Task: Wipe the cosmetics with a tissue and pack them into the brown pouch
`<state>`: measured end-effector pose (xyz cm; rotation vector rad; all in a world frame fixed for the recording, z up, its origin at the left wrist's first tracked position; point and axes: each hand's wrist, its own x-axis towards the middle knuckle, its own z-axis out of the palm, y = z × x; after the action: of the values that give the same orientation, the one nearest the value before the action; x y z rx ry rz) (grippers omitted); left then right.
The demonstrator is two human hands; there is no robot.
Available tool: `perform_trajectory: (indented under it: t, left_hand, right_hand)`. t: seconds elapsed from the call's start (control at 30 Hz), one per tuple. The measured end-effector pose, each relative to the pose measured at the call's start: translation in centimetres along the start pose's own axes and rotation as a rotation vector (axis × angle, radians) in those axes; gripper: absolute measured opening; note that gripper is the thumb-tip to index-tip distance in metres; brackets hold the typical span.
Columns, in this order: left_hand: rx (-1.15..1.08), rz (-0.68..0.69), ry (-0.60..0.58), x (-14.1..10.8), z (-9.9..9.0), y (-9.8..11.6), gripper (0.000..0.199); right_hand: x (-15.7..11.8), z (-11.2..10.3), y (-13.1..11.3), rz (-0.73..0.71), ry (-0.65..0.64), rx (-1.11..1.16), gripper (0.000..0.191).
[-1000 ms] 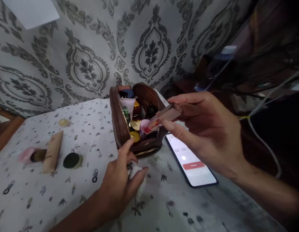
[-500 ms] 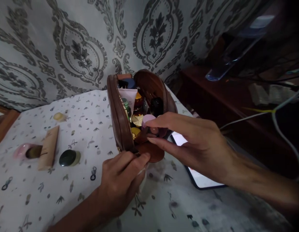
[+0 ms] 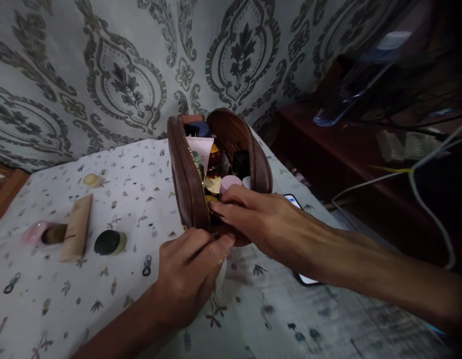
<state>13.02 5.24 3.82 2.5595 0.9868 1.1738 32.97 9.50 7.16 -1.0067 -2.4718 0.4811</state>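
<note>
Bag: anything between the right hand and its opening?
Nothing visible. The right hand reaches into the bag, beside the pink lid; the left hand is at the near edge, not across the opening.

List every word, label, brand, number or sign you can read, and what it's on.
"MI": seems to be part of a word on the pale tube in the bag; rest too small.
Tan tube: faint marks, too blurred to read.
Phone: nothing readable, screen mostly hidden under the right hand and wrist.
</note>
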Motion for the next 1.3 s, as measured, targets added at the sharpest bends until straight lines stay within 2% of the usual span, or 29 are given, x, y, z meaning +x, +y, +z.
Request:
perform_trajectory:
  t: [0.17, 0.23, 0.47, 0.6, 0.73, 0.93, 1.0, 1.1, 1.17, 1.3]
  left_hand:
    - [0.040, 0.007, -0.026, -0.2, -0.1, -0.1, 0.024]
    - [0.076, 0.009, -0.036, -0.2, -0.1, -0.1, 0.023]
    - [0.109, 0.026, -0.010, -0.3, -0.1, -0.1, 0.022]
    - [0.065, 0.002, 0.002, -0.3, -0.2, 0.0, 0.020]
    - [0.045, -0.012, -0.008, -0.3, -0.2, 0.0, 0.019]
    - [0.014, -0.025, 0.012, -0.3, -0.1, 0.0, 0.019]
    - [0.019, -0.022, 0.016, -0.3, 0.0, 0.0, 0.019]
    - [0.026, -0.010, 0.022, -0.3, 0.1, -0.1, 0.021]
    - [0.026, -0.012, 0.024, -0.4, 0.1, -0.1, 0.022]
    - [0.016, -0.009, 0.030, -0.4, 0.1, -0.1, 0.022]
  right_hand:
    - [-0.7, 0.3, 0.3, -0.073, -0.045, -0.050, 0.055]
    - [-0.8, 0.4, 0.3, -0.056, -0.043, -0.046, 0.058]
    - [0.1, 0.1, -0.8, 0.069, -0.073, -0.099, 0.026]
    - [1.0, -0.3, -1.2, 0.126, -0.082, -0.099, 0.014]
    - [1.4, 0.1, -1.2, 0.141, -0.081, -0.155, 0.013]
    - [0.6, -0.1, -1.8, 0.066, -0.112, -0.317, 0.013]
    - [0.3, -0.8, -2.0, 0.045, -0.032, -0.315, 0.010]
    - [0.5, -2.1, -1.4, -0.001, 0.179, -0.303, 0.020]
    - [1.0, -2.7, -0.6, -0.073, 0.236, -0.320, 0.023]
    - [1.9, -2.9, 1.0, -0.134, 0.105, -0.358, 0.024]
